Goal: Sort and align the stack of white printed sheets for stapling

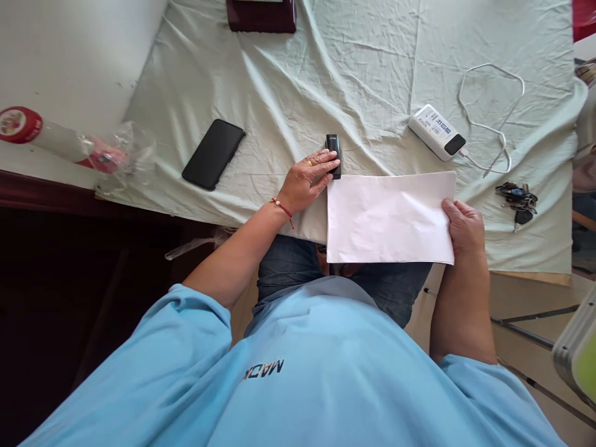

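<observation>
A black stapler [333,144] lies on the cloth at the upper left corner of a stack of white paper [386,217]. My left hand [311,180] rests over the stapler, its fingers pressed across the top and side; the thumb is partly hidden. The stapler's near end meets the paper's corner; whether the corner is between its jaws I cannot tell. My right hand [465,226] pinches the paper's right edge, thumb on top and the other fingers underneath. The sheets lie sideways, their lower edge reaching out past the table edge over my lap.
A black phone [213,154] lies to the left on the pale green tablecloth [354,81]. To the right are a white power bank [435,131] with a looped white cable [494,65] and a bunch of keys [518,200]. A dark red box [261,15] stands at the far edge.
</observation>
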Action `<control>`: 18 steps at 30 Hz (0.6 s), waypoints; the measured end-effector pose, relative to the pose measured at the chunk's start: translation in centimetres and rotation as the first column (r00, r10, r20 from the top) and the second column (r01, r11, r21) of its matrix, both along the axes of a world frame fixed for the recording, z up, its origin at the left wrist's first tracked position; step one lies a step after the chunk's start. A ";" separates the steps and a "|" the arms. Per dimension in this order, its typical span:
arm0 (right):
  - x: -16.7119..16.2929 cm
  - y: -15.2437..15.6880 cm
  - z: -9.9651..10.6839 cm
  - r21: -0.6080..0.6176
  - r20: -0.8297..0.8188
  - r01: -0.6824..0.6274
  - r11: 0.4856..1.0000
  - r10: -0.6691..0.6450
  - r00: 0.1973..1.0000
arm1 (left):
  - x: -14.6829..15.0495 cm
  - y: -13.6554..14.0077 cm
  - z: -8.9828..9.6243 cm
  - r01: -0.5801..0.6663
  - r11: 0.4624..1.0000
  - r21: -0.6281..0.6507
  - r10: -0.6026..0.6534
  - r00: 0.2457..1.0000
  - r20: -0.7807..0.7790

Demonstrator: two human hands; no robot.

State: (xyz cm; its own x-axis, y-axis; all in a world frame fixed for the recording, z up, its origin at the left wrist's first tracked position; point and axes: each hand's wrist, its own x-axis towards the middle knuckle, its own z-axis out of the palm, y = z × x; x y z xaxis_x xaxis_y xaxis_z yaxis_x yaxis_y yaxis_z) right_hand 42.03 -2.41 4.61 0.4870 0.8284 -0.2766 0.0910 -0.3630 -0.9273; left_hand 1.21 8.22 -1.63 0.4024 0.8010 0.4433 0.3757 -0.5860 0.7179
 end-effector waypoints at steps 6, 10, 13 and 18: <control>-0.4 0.0 0.3 -0.035 -0.054 0.071 0.997 -0.072 0.996 | 0.6 -1.4 1.0 -0.076 0.997 -0.020 0.068 0.966 -0.248; -0.5 -0.2 0.3 -0.021 -0.037 0.054 0.998 -0.055 0.998 | 1.1 -2.5 2.2 -0.147 0.988 -0.047 0.115 0.906 -0.407; -0.5 -0.5 0.3 -0.007 -0.019 0.012 1.000 -0.013 1.000 | 1.0 -2.3 1.7 -0.126 0.990 -0.056 0.095 0.920 -0.379; -0.3 -2.7 0.8 0.056 -0.035 -0.022 0.998 0.024 0.999 | 0.2 -3.1 -0.7 -0.066 0.998 -0.013 0.064 0.989 -0.137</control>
